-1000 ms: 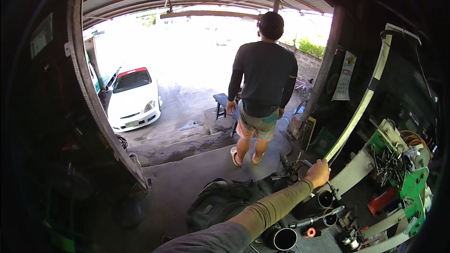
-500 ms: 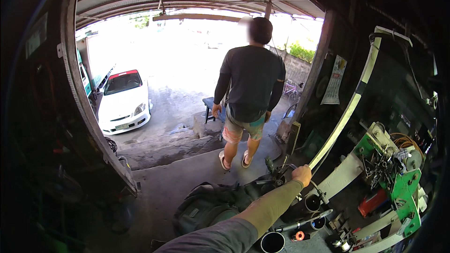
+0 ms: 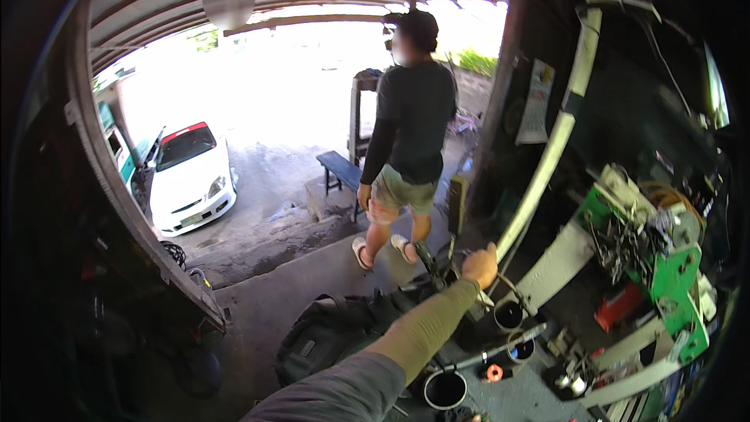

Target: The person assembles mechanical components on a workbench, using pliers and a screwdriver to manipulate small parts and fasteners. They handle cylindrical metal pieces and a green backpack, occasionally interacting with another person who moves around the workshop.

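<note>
My left arm (image 3: 422,324) in a dark sleeve reaches from the lower edge toward the right. At its end my left hand (image 3: 479,267) is closed at the lower end of a long pale bar (image 3: 551,152), which curves up to the right and carries a dark band. The fingers are partly hidden. Below the hand stand dark round cylinders (image 3: 445,388), with a grey rod (image 3: 500,352) lying across them. A small orange ring-shaped thing (image 3: 492,373) lies beside them. My right hand is out of view.
Another person (image 3: 414,125) stands in the doorway. A dark backpack (image 3: 320,344) lies left of my arm. To the right is a green and white machine frame (image 3: 676,285) heaped with metal parts. Outside are a white car (image 3: 191,180) and a blue bench (image 3: 341,168).
The person in the doorway has turned to the left and moved a little. My view has shifted slightly, while my left hand stays by the pale bar's lower end.
</note>
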`<move>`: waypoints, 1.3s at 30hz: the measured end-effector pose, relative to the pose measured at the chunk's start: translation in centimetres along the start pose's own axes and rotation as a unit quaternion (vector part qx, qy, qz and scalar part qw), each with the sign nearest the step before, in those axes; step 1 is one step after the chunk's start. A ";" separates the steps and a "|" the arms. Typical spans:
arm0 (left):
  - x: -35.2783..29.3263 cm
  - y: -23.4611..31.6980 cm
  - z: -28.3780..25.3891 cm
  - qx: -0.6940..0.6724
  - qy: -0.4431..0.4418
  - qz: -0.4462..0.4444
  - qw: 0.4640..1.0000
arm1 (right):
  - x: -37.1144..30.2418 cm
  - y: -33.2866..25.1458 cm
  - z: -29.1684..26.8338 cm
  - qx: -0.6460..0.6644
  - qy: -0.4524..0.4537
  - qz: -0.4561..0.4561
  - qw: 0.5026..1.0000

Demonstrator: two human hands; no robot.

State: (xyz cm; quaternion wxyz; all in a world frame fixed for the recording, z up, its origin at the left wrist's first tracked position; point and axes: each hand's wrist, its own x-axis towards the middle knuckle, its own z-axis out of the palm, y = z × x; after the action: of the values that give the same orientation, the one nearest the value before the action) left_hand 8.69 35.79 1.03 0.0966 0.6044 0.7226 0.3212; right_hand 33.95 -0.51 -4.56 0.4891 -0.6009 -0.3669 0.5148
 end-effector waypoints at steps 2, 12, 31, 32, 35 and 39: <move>0.3 0.2 -0.2 0.060 0.005 -0.020 0.998 | 1.6 -0.1 0.2 0.090 0.051 0.088 0.991; 0.3 -0.7 -0.6 0.039 0.007 0.016 0.999 | 7.9 -3.4 0.5 0.023 -0.011 -0.147 0.989; -0.1 -0.4 -0.5 0.023 0.061 -0.007 0.998 | 21.9 -18.4 6.6 -0.665 0.132 -0.355 0.644; 0.2 -0.6 -0.3 0.025 0.064 -0.005 0.998 | 22.0 -18.8 7.0 -0.670 0.121 -0.352 0.642; 0.2 -0.5 -0.4 0.026 0.051 -0.009 0.998 | 21.8 -19.3 7.4 -0.680 0.096 -0.362 0.631; 0.0 -0.7 -1.0 0.033 0.040 -0.038 0.998 | 20.6 -19.7 7.5 -0.669 0.095 -0.327 0.660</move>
State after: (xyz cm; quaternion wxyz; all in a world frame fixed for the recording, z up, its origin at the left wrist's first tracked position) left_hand 7.59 35.45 1.37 0.0601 0.5657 0.7588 0.3172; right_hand 32.01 25.50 9.20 0.1243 -0.6531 -0.7368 -0.1226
